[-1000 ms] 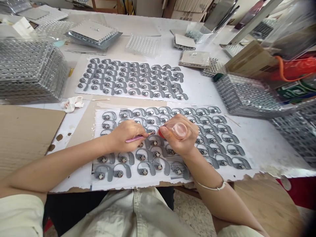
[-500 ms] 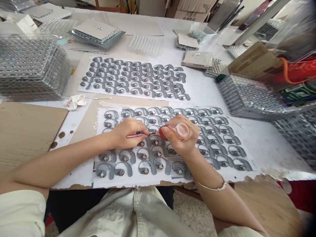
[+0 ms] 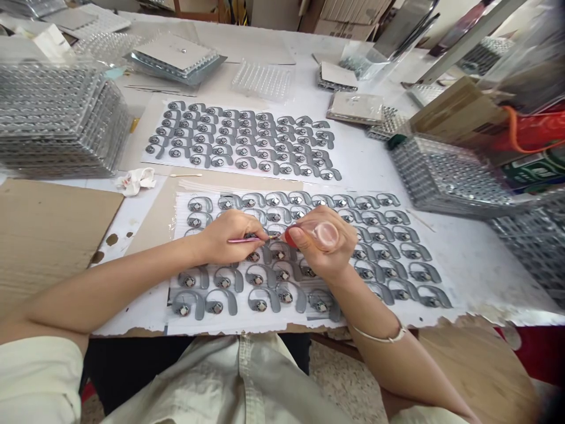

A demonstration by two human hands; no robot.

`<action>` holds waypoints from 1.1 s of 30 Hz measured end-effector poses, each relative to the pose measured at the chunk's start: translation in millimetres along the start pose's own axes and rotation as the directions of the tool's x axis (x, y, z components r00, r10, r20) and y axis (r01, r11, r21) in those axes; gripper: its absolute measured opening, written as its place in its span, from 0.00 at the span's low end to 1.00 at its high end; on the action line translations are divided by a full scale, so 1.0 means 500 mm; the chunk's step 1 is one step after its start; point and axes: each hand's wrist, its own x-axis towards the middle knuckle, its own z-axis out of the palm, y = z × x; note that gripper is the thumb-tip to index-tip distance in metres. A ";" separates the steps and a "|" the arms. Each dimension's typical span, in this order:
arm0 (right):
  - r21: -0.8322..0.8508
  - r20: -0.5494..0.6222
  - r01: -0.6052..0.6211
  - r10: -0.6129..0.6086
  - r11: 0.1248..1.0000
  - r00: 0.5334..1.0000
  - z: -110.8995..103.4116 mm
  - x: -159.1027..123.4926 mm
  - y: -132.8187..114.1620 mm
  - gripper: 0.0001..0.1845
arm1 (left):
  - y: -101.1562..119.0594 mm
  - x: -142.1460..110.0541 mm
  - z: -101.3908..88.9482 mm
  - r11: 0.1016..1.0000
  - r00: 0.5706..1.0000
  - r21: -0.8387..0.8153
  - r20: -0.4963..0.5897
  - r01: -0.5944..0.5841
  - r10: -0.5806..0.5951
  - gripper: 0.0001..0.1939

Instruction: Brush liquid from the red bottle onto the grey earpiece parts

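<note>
My left hand (image 3: 229, 237) pinches a thin pink stick (image 3: 247, 239) whose tip points right, toward a small clear bottle with a red cap (image 3: 320, 234) gripped in my right hand (image 3: 326, 244). The stick's tip and the red cap nearly meet. Both hands rest over a white sheet (image 3: 424, 306) covered with rows of several grey hook-shaped earpiece parts (image 3: 260, 299), each with a shiny round centre. Some parts are hidden under my hands.
A second sheet of grey parts (image 3: 242, 141) lies farther back. Stacks of clear blister trays stand at the left (image 3: 57, 123) and right (image 3: 445, 176). Brown cardboard (image 3: 44, 235) lies at the left, with a crumpled tissue (image 3: 135, 179) and a cotton swab (image 3: 185, 175) nearby.
The view has shifted slightly, so the table appears a little lower and to the right. Both hands keep their grips and stay in the same place over the sheet.
</note>
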 end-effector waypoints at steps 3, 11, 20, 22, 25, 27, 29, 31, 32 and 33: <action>-0.005 0.000 0.008 -0.008 1.000 1.000 0.000 0.001 -0.001 0.06 | 0.000 0.000 0.000 1.000 1.000 -0.001 0.002 0.005 -0.005 0.04; 0.006 -0.005 0.008 -0.008 1.000 1.000 0.001 0.002 0.000 0.06 | 0.000 0.004 -0.002 0.998 0.999 -0.051 0.007 0.035 -0.034 0.04; 0.171 -0.094 -0.171 0.189 0.970 0.977 -0.012 0.013 0.000 0.07 | 0.013 0.005 -0.006 0.981 0.986 -0.101 0.012 0.166 -0.166 0.04; 0.331 -0.211 -0.277 0.357 0.902 0.910 -0.034 0.038 0.003 0.11 | 0.024 0.012 -0.013 0.953 0.963 -0.145 0.012 0.267 -0.268 0.04; 0.556 -0.292 -0.357 0.579 0.750 0.761 -0.081 0.091 0.012 0.17 | 0.037 0.033 -0.029 0.922 0.935 -0.180 -0.031 0.343 -0.354 0.04; 0.615 -0.227 -0.411 0.651 0.672 0.724 -0.107 0.121 0.020 0.19 | 0.039 0.048 -0.037 0.946 0.948 -0.146 -0.091 0.290 -0.304 0.05; 0.593 -0.116 -0.502 0.684 0.629 0.720 -0.118 0.136 0.029 0.22 | 0.033 0.058 -0.040 0.986 0.977 -0.061 -0.139 0.156 -0.164 0.06; 0.545 -0.109 -0.513 0.663 0.663 0.741 -0.109 0.132 0.036 0.18 | 0.023 0.058 -0.034 0.998 0.988 0.060 -0.156 0.003 0.006 0.06; 0.522 -0.125 -0.499 0.641 0.691 0.757 -0.099 0.125 0.039 0.15 | 0.016 0.056 -0.028 0.989 0.985 0.130 -0.150 -0.063 0.083 0.07; 0.504 -0.115 -0.506 0.635 0.700 0.764 -0.087 0.115 0.041 0.13 | 0.010 0.052 -0.022 0.972 0.980 0.203 -0.131 -0.119 0.147 0.07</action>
